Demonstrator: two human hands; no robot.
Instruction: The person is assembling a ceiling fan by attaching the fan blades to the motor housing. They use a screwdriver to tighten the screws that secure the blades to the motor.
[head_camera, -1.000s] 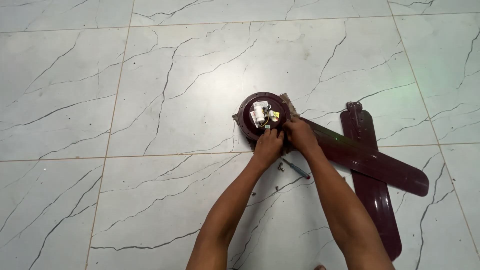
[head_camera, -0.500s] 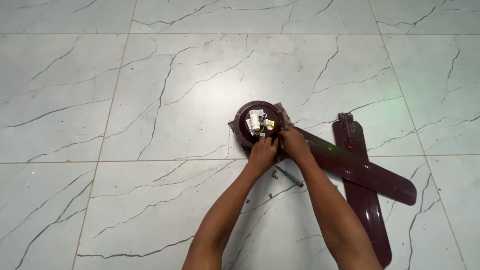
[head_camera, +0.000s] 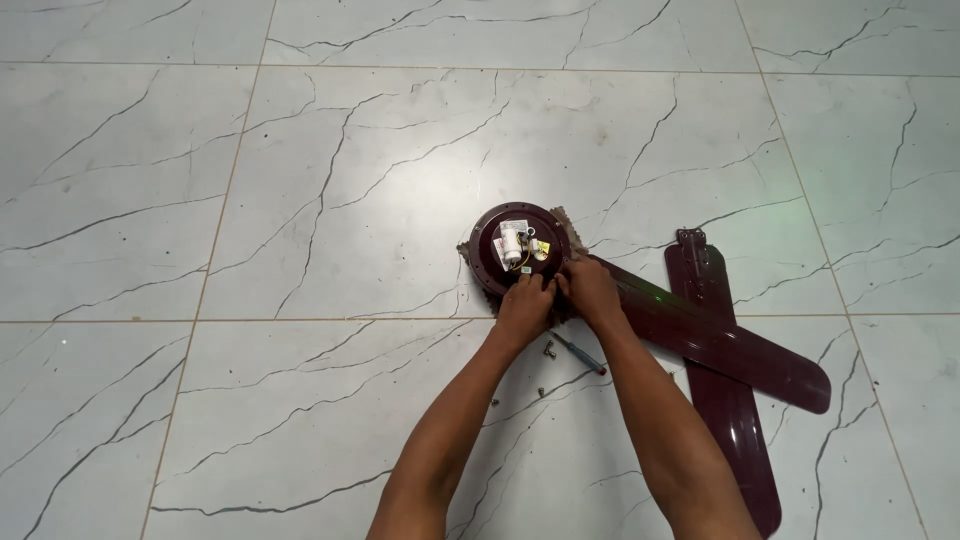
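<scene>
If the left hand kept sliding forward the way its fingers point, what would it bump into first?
Probably the small white part and wires on top of the round maroon fan motor. The left hand already rests at the motor's near edge.

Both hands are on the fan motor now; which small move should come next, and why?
Probably keep the left hand steadying the maroon fan motor while the right hand works at its near rim: both hands meet there, and loose screws and a screwdriver lie close behind.
</scene>
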